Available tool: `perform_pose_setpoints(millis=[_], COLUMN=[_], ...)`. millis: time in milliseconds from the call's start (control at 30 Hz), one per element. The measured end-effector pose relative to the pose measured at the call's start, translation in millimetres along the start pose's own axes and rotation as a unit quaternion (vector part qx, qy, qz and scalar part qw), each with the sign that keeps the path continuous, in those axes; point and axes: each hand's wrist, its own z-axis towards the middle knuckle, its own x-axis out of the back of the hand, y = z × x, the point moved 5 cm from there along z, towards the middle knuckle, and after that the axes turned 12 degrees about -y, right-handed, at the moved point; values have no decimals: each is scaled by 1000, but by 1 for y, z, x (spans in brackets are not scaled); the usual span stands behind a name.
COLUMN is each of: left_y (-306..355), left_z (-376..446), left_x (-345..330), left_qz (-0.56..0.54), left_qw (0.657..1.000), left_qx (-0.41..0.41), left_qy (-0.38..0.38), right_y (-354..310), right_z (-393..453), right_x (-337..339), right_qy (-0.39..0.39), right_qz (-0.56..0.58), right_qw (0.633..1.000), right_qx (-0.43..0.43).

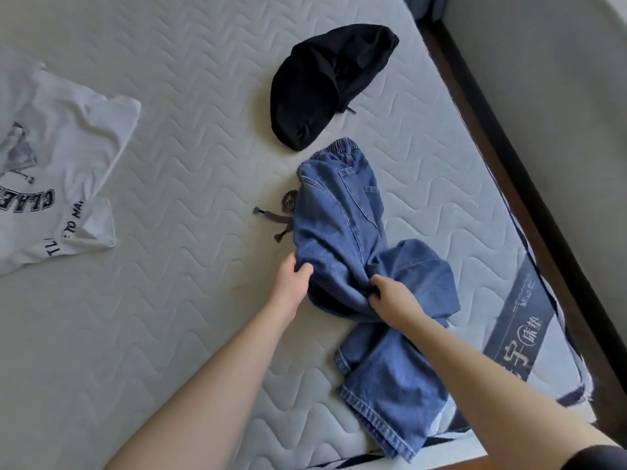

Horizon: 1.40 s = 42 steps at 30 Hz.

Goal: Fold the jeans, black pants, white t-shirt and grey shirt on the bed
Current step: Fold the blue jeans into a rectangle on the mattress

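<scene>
Blue jeans lie crumpled on the right side of the bed, waistband toward the far end and leg hems hanging near the front edge. My left hand pinches the denim at its left edge. My right hand grips a bunched fold in the middle of the jeans. Black pants sit in a loose heap just beyond the waistband. A white t-shirt with dark printed lettering lies spread at the left edge of the view. No grey shirt is in view.
The quilted white mattress fills most of the view. A small grey cord or tag lies beside the jeans. A dark wooden bed frame and a wall run along the right side.
</scene>
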Motion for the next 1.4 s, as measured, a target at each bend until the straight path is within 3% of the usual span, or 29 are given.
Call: perform_pose_setpoints(millis=[133,233,333,433,600,700,800,967,1067,1133,1167,1233,1333,1400], left_y=[7,8,13,38,82,88,91,77,63,52,48,41,45,53], left_z=[-66,-113,-154,-189,-235,-260,-286,-326,-342,-346,-345,-338,-334,-335], left_x=[2,6,11,15,13,15,25,58,104,138,151,168,177,184], left_qz=[40,115,192,276,440,496,445,369,248,171,138,84,58,50], left_qw=[998,991,976,943,842,810,846,890,939,944,947,967,989,992], left_qx=[-37,-41,-56,-151,-271,-270,-262,-244,-231,-204,-180,-126,-88,-97], left_qy=[-33,-55,-84,-106,-156,-159,-133,-108,56,194,229,206,99,67], right_y=[-12,-28,-55,-99,-162,-187,-209,-229,-239,-245,-249,-258,-277,-291], right_z=[-47,-75,-98,-110,-125,-130,-144,-162,-174,-182,-188,-201,-219,-228], right_x=[-21,-22,-8,1,9,7,7,3,7,12,14,18,19,18], right_qy=[-103,-67,-3,-91,-289,-286,-242,-203,-183,-168,-155,-131,-124,-118], right_qz=[21,143,326,455,432,315,261,326,342,362,374,409,459,435], right_qw=[994,987,945,884,848,902,933,923,922,917,914,902,880,892], right_qx=[-10,-31,-40,-57,-103,-75,-47,4,8,-10,-22,-33,-7,15])
